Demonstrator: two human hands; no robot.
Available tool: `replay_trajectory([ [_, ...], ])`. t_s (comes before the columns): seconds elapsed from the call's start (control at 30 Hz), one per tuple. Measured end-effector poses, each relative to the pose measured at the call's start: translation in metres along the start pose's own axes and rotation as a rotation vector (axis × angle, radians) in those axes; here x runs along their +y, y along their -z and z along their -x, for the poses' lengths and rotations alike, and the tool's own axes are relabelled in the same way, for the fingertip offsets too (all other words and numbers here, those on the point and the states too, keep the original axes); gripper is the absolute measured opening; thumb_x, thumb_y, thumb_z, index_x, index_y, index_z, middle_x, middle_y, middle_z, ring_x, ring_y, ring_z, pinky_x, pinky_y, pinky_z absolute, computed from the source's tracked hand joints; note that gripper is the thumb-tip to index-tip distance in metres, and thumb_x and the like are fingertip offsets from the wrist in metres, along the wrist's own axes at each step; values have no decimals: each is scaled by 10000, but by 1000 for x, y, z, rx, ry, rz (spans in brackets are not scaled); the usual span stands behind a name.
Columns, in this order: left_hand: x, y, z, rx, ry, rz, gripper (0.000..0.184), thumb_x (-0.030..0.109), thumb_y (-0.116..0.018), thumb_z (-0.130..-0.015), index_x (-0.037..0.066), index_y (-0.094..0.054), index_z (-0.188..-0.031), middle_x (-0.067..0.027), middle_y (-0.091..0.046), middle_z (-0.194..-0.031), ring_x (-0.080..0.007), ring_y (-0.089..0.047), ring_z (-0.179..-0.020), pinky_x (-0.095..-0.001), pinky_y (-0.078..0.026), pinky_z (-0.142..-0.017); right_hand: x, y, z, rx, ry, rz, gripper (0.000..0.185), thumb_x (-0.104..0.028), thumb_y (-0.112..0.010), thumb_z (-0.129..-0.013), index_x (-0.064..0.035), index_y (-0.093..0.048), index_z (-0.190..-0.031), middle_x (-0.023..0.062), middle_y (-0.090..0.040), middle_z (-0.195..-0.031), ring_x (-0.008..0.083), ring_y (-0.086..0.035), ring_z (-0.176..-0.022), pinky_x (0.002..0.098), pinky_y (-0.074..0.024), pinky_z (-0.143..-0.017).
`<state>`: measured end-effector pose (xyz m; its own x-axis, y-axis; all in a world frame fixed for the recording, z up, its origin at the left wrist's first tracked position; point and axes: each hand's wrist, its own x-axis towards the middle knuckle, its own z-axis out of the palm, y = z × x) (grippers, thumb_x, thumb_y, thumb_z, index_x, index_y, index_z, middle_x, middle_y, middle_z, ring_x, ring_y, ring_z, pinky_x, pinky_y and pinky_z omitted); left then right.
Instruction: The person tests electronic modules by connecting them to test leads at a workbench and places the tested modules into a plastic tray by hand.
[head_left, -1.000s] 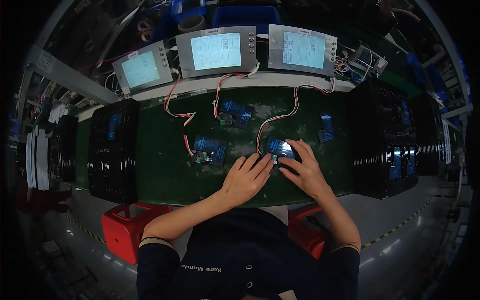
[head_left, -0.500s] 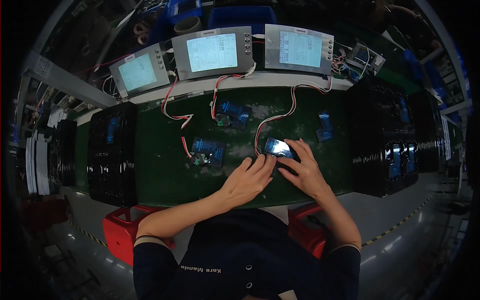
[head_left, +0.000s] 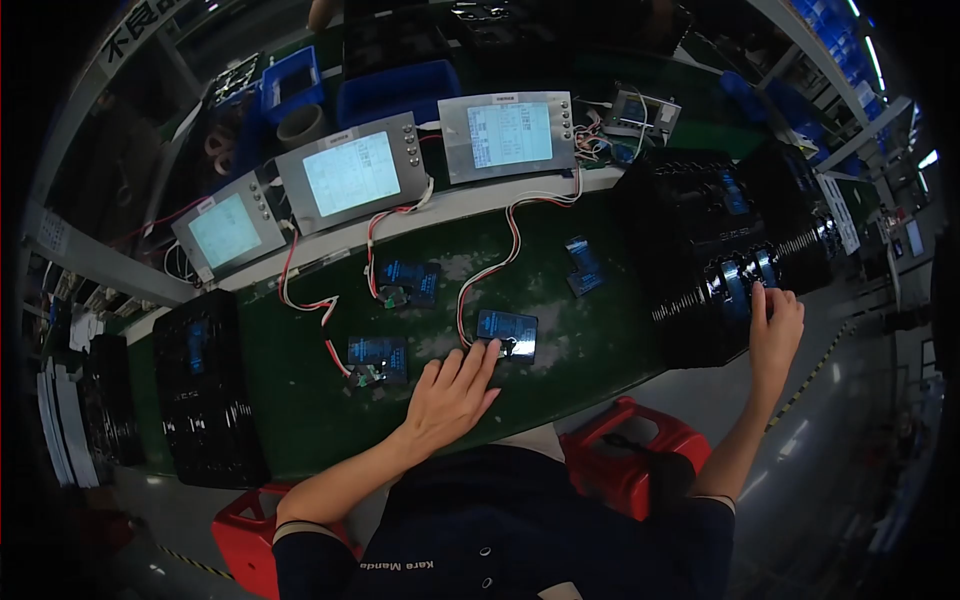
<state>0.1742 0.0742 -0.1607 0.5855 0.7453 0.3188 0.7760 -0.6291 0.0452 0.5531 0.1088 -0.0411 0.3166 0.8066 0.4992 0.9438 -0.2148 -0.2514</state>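
Green bench (head_left: 310, 420): my right hand (head_left: 778, 325) shifted to three-o'clock trays (head_left: 690, 270), grip indeterminate; my left hand (head_left: 447, 398), fingers apart, alone contacted pack (head_left: 508, 325).

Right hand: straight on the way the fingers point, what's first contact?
Right hand: probably the blue pack in the black tray, just past its fingers. Depth unclear; it may already be touching.
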Motion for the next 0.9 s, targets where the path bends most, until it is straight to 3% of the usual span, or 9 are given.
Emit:
replay_trajectory([
  [0.07, -5, 9, 8, 95, 40, -10, 601, 295, -679, -782, 40, -544, -1309, -98, -556, -1185, -230, -522, -983, -335, -385, -770, 19, -11, 2, -106, -105, 392, 370, -349, -553, -951, -16, -671, -844, 88, -601, -893, 263, -544, -915, 425, -416, -824],
  [0.23, -26, 15, 26, 169, 107, -5, 614, 218, -704, -728, 68, -556, -1306, -94, -565, -1178, -239, -531, -947, -350, -397, -761, 9, -26, 0, -128, -247, 522, 503, -456, -491, -959, -13, -675, -811, 113, -625, -908, 281, -555, -940, 442, -403, -830],
  [0.4, -39, 16, 42, 215, 118, 12, 578, 205, -700, -735, 72, -572, -1283, -97, -571, -1177, -248, -533, -956, -361, -402, -764, 17, -32, -11, -127, -304, 475, 624, -552, -442, -948, 0, -636, -733, 156, -654, -848, 326, -590, -844, 451, -438, -753],
  [0.47, -42, 15, 44, 231, 121, 24, 568, 200, -700, -737, 72, -576, -1276, -97, -573, -1177, -250, -535, -957, -363, -404, -765, 3, -22, -16, -174, -346, 383, 573, -506, -480, -951, 12, -613, -748, 162, -649, -796, 346, -607, -837, 441, -457, -733],
  [0.57, -45, 15, 46, 248, 128, 70, 548, 195, -702, -738, 69, -585, -1258, -95, -574, -1171, -252, -538, -959, -361, -404, -764, -6, -17, -14, -239, -334, 36, 415, -373, -560, -938, 36, -624, -924, 183, -651, -890, 341, -613, -931, 414, -473, -802],
  [0.6, -46, 16, 46, 249, 127, 76, 542, 195, -703, -739, 66, -587, -1253, -95, -575, -1168, -252, -540, -961, -360, -403, -763, 3, -17, -13, -221, -169, 11, 370, -305, -599, -900, 40, -599, -1033, 189, -632, -957, 337, -606, -963, 407, -471, -837],
  [0.63, -46, 16, 46, 249, 127, 82, 536, 195, -704, -740, 62, -588, -1247, -95, -576, -1164, -252, -541, -963, -358, -403, -762, 8, -18, -12, -203, -3, -15, 402, -237, -639, -863, 44, -574, -1143, 195, -612, -1023, 332, -600, -995, 400, -469, -871],
  [0.73, -48, 16, 47, 241, 130, 109, 524, 191, -704, -745, 55, -590, -1238, -91, -577, -1158, -249, -541, -965, -358, -402, -762, 4, -3, -16, -370, 1, 8, 562, -178, -692, -758, 35, -520, -1249, 169, -552, -1096, 311, -576, -1019, 356, -456, -913],
  [0.9, -49, 18, 46, 235, 158, 130, 515, 183, -702, -750, 52, -589, -1235, -83, -578, -1138, -245, -542, -968, -359, -403, -761, 8, -1, -18, -438, 36, 50, 672, -155, -717, -676, 62, -497, -1273, 146, -489, -1088, 298, -550, -1029, 352, -442, -942],
])
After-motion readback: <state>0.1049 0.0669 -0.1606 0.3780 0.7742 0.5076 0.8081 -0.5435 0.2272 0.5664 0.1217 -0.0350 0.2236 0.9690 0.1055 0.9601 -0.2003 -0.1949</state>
